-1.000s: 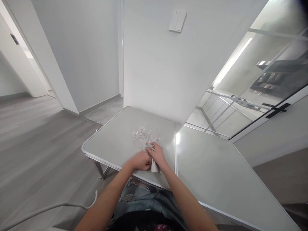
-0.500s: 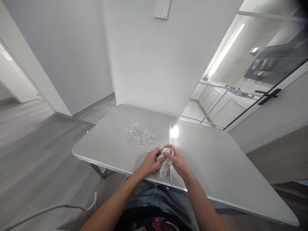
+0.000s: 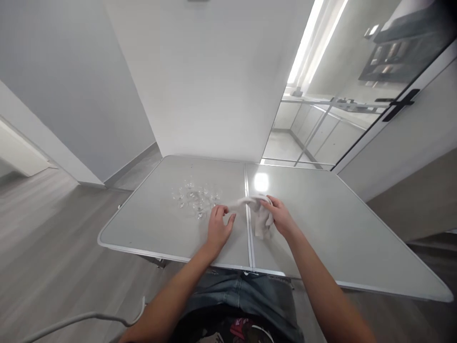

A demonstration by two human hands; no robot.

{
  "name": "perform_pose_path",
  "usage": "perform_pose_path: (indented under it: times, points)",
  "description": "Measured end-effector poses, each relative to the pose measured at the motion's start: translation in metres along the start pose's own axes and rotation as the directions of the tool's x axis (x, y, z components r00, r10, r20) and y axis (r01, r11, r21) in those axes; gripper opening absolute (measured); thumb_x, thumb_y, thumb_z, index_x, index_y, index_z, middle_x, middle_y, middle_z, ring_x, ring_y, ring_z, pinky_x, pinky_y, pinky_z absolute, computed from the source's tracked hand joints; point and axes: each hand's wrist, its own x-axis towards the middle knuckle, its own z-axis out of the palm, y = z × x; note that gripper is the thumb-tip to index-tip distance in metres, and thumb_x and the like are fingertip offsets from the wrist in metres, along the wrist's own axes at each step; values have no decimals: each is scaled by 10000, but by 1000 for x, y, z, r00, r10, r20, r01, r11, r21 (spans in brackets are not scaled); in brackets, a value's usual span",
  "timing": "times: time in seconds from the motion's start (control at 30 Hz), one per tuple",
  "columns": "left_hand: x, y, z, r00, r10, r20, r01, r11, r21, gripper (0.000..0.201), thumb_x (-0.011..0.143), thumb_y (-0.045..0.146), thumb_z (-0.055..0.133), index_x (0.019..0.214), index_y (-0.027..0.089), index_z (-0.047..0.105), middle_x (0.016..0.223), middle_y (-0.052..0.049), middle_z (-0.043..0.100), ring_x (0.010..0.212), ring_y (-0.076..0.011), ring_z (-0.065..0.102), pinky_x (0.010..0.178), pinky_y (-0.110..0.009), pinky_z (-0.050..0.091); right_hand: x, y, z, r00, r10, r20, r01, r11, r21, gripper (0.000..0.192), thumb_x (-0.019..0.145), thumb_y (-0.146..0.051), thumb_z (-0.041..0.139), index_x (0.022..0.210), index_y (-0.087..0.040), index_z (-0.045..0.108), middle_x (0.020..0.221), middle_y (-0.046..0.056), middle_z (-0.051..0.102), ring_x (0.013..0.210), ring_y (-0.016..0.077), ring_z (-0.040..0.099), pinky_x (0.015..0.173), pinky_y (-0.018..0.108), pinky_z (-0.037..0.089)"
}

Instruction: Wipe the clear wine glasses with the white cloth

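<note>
1. The right hand (image 3: 280, 218) has its fingers closed around a pale cloth (image 3: 262, 221), bunched under the palm just right of the centre seam of the surface (image 3: 321, 247). A strip of the cloth stretches left across the seam toward the left hand (image 3: 217, 227), which suggests the cloth is being drawn out between the two hands.

2. The left hand lies just left of the seam, fingers curled and loosely spread. The thumb and fingertips sit at the end of that strip, but whether they pinch it I cannot tell.

3. A cluster of small clear glasses (image 3: 194, 197) stands on the left half of the surface, toward the far edge, near the left hand but apart from it. They are too small to count.

4. Half a second ago both hands were cupped together around the bunched cloth at the seam, near the front edge. Now they have parted, the right hand carrying the cloth onto the right half. The camera has also swung, so the surface appears more square-on.
</note>
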Motion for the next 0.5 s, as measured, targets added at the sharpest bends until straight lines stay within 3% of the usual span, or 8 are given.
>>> perform_pose_path:
  times: [0.13,0.23,0.37,0.5]
  points:
    - [-20,-8,10,983,-135,-127,148,984,103,414,834,268,662,1201,182,490,1182,-135,526,1191,-306,523,1031,-504,442,34,-10,-20,999,46,-13,-43,982,181,459,703,-520,809,989,-181,690,940,64,724,816,203,658,691,286,514]
    - [-24,-15,20,966,-220,-132,235,966,110,656,827,284,667,1390,144,361,1379,-206,451,1364,-352,421,1130,-546,369,53,-8,-29,997,74,-12,-70,974,214,488,675,-494,839,1015,-176,693,968,77,726,836,207,662,701,296,519]
    - [-11,-23,29,945,-304,-120,316,944,99,823,857,393,655,1488,93,219,1511,-274,347,1452,-373,342,1180,-532,328,66,4,-35,998,59,-5,-56,961,271,528,643,-480,864,1039,-184,680,970,62,715,842,194,648,716,292,515]
    - [14,-25,32,930,-321,-177,339,938,79,810,886,479,625,1482,107,220,1502,-283,374,1439,-371,383,1174,-537,329,68,13,-38,999,43,-7,-40,957,286,512,628,-479,865,1006,-201,662,956,46,714,820,184,637,693,272,502]
